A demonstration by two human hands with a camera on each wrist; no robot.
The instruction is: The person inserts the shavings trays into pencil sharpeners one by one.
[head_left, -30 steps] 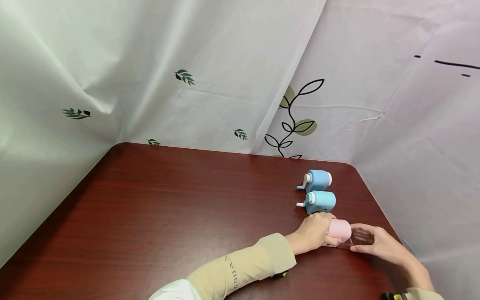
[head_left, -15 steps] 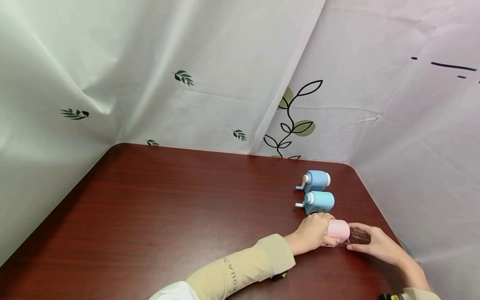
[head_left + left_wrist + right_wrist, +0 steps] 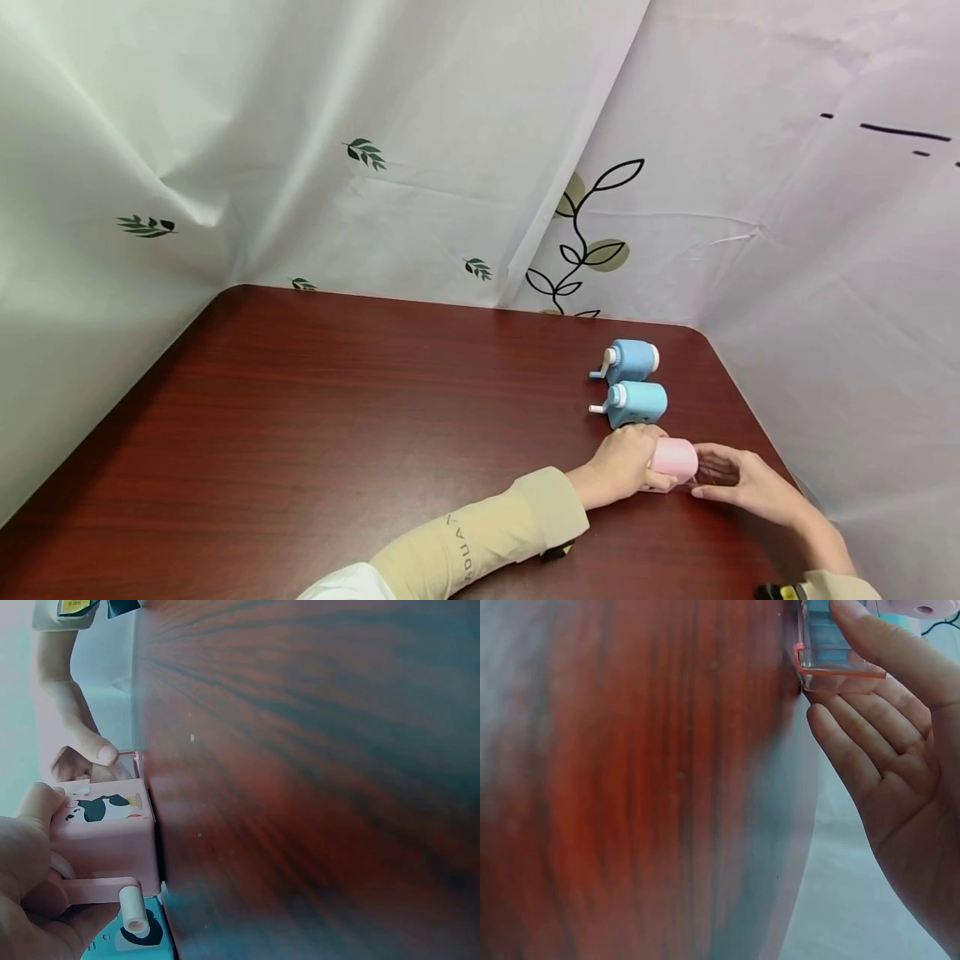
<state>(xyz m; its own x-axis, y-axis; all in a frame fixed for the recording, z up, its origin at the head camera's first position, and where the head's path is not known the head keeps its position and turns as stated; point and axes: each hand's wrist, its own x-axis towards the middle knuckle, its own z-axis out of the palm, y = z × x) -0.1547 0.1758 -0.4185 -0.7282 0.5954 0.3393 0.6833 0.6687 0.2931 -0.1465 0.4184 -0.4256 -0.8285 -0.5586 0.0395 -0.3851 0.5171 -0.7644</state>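
A pink hand-crank pencil sharpener [image 3: 673,460] stands near the table's right side, with a panda picture on its side and its crank handle [image 3: 133,909] toward the left wrist camera. My left hand [image 3: 626,461] grips its body from the crank end. At the opposite end, a clear shavings drawer [image 3: 836,656] with a pink edge sticks partly out. My right hand [image 3: 753,486] holds that drawer between thumb and fingers, the thumb on one side and the fingers along the other. The drawer's inner part is hidden inside the body.
Just beyond the pink one is a turquoise pencil sharpener [image 3: 637,403], and behind that a blue one [image 3: 632,360], their cranks pointing left. Brown wood tabletop [image 3: 360,417] stretches to the left. White patterned sheeting [image 3: 420,208] hangs along the back and sides.
My right hand has shifted slightly left toward the pink sharpener, and less of the clear drawer shows outside. The left hand keeps its grip.
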